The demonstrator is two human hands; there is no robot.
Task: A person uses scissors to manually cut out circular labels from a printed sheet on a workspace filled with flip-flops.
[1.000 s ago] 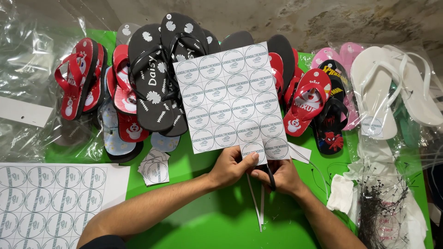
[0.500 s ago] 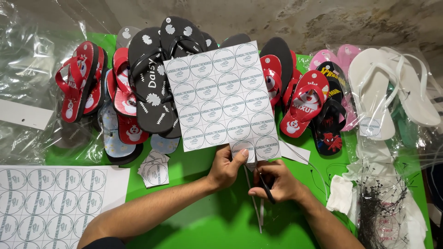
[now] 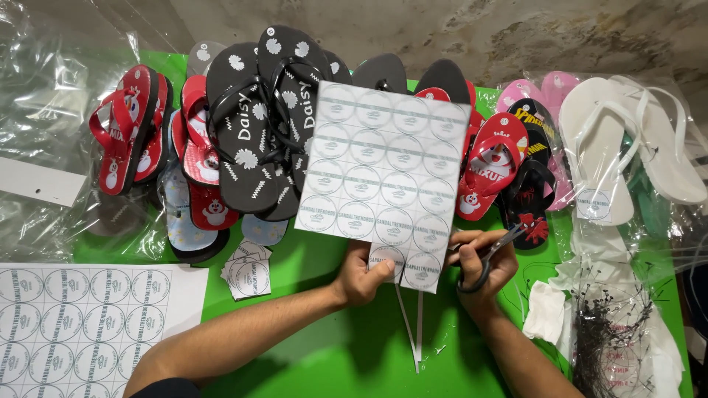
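The left hand (image 3: pixel 363 273) pinches the near edge of a white sheet of round labels (image 3: pixel 380 177), thumb on top, holding it up over the middle of the green counter (image 3: pixel 324 361). The right hand (image 3: pixel 483 262) has its grip closed through the handles of black scissors (image 3: pixel 493 250), whose blades point right, just beside the sheet's near right corner. Two thin paper strips (image 3: pixel 413 324) hang from the sheet's near edge. Far behind the sheet lie black daisy-print flip-flops (image 3: pixel 254 125), red ones (image 3: pixel 129 129) to the left, and white ones (image 3: pixel 627 140) to the far right. A second label sheet (image 3: pixel 81 317) lies flat at near left, with a small stack of cut labels (image 3: pixel 247 269) between it and the left hand.
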